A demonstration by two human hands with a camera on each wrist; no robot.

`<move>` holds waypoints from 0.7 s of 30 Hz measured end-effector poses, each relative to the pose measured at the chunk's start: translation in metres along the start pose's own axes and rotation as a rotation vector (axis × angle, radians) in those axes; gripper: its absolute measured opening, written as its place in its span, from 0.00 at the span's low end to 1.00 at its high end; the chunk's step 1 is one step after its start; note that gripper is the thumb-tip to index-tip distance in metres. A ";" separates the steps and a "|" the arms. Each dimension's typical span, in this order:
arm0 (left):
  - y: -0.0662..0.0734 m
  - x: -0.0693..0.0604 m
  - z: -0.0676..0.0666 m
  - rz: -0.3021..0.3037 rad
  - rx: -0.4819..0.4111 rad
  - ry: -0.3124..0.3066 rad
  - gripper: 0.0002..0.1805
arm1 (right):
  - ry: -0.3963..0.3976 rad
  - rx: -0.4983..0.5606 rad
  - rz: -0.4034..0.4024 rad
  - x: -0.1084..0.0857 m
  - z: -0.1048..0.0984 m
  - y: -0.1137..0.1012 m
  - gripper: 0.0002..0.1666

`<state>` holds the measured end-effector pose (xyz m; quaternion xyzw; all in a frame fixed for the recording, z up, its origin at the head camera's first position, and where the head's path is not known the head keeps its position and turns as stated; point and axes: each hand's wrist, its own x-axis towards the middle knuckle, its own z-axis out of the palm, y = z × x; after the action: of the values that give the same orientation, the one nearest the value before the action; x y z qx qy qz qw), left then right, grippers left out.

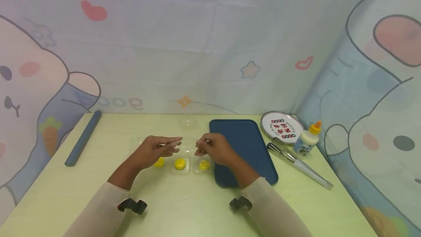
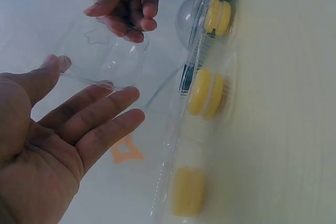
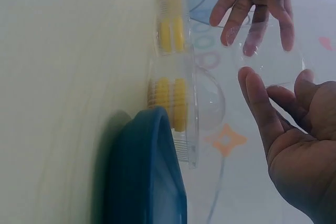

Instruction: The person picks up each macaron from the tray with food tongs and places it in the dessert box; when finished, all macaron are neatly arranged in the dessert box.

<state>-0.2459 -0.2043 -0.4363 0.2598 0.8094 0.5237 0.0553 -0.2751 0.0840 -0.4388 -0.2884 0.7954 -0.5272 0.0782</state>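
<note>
A clear plastic lid [image 2: 107, 56] is held up between both hands, above the table. My left hand [image 1: 152, 151] holds one side, thumb on one edge and long fingers on another. My right hand [image 1: 215, 148] pinches the opposite side with curled fingers and thumb. Below, nearer me, yellow macarons sit in clear plastic trays: a middle one [image 1: 180, 164], a right one [image 1: 204, 164] and a left one [image 1: 159, 162] partly hidden by my left hand. A clear dome [image 3: 210, 100] stands behind the macarons in the right wrist view.
A blue tray [image 1: 245, 149] lies right of the macarons, under my right forearm. Beyond it are a plate [image 1: 282, 127], metal tongs [image 1: 300, 165] and a white bottle with an orange cap [image 1: 306, 142]. Another clear plastic piece [image 1: 187, 123] lies behind; a grey-blue bar [image 1: 83, 138] lies left.
</note>
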 end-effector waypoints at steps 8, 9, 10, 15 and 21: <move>0.002 -0.005 -0.001 0.016 -0.016 0.031 0.20 | -0.033 0.020 -0.020 -0.004 0.000 -0.005 0.10; 0.002 -0.006 -0.002 0.010 -0.003 0.029 0.21 | -0.041 0.036 -0.022 -0.004 0.000 -0.005 0.10; 0.002 -0.006 -0.002 -0.001 0.005 0.024 0.22 | -0.047 0.046 -0.022 -0.005 0.000 -0.005 0.10; 0.002 -0.008 -0.004 -0.055 0.078 -0.021 0.28 | -0.052 0.029 0.011 -0.007 0.000 -0.006 0.11; 0.001 -0.011 -0.003 -0.059 0.186 -0.016 0.25 | -0.064 0.003 0.055 -0.006 0.004 -0.005 0.15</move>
<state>-0.2368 -0.2114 -0.4361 0.2440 0.8613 0.4425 0.0527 -0.2663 0.0829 -0.4368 -0.2831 0.7994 -0.5165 0.1183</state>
